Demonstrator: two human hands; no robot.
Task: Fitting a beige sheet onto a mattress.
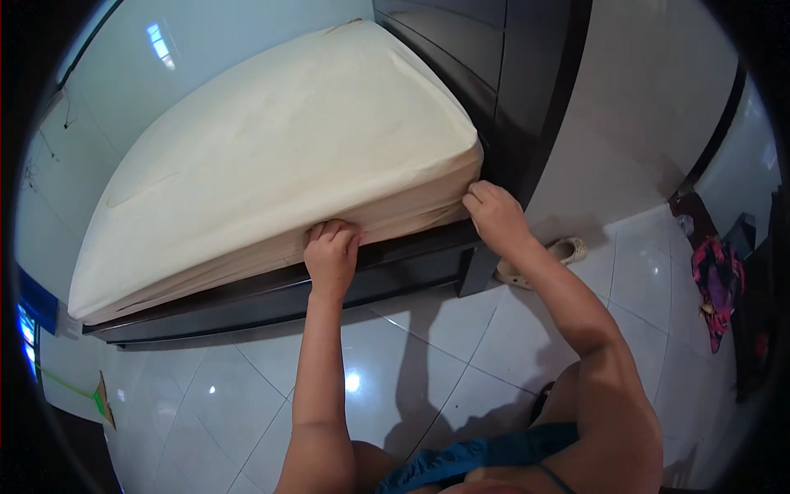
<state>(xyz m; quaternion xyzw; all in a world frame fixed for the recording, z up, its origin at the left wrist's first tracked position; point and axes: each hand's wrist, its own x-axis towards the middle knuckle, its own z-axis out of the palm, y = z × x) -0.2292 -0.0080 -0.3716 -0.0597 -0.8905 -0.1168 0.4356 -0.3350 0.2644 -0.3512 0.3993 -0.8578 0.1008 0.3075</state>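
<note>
A cream fitted sheet [278,136] covers a mattress on a dark wooden bed frame [395,256]. At the near side of the mattress, my left hand [332,247] grips the sheet's side with curled fingers; the fingertips are partly hidden in the fabric. My right hand [494,213] is at the corner by the headboard, its fingers pinching the sheet's side low down. The sheet's side panel shows creases between my hands, and its top is mostly smooth with a few wrinkles.
The dark headboard [457,55] rises at the bed's right end. Pale clogs [568,250] lie on the tiled floor [432,346] beside the bed leg. A green-handled broom [102,398] is at the lower left. Pink and black patterned cloth [719,290] hangs at the right.
</note>
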